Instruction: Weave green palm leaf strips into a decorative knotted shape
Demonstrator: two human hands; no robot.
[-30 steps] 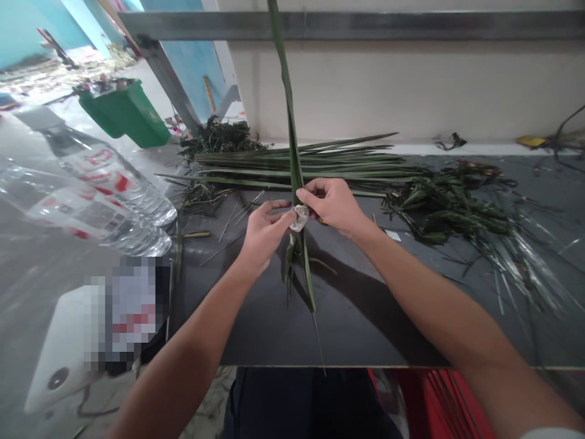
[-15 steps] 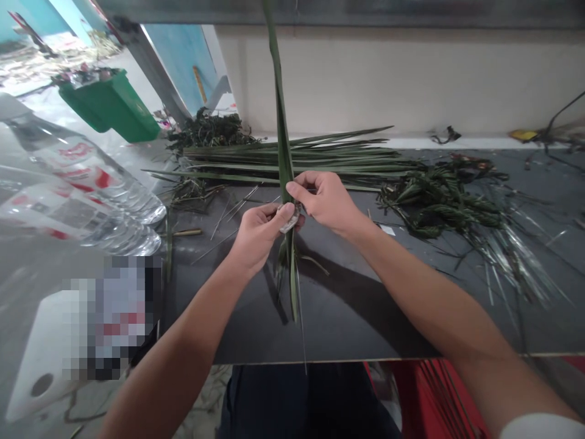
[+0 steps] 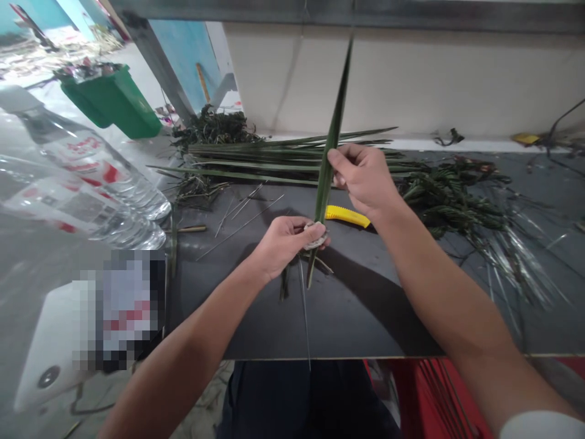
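A long green palm leaf strip stands upright in front of me, its tip leaning to the right. My left hand pinches it near its lower end, with a whitish, flat piece under the thumb whose kind I cannot make out. Higher up, my right hand is closed on the strip between thumb and fingers. Behind the strip, between my hands, a yellow tool handle lies on the dark table. Thin leaf scraps lie beneath my left hand.
Long leaf strips lie across the table's back. Braided dark green leaf pieces are heaped at right, another dark heap at back left. Two water bottles appear at left, with a green bin beyond them.
Both hands have shifted right, and the right hand has risen along the leaf. Fewer leaf layers show in my hands, and the yellow handle has come into sight.
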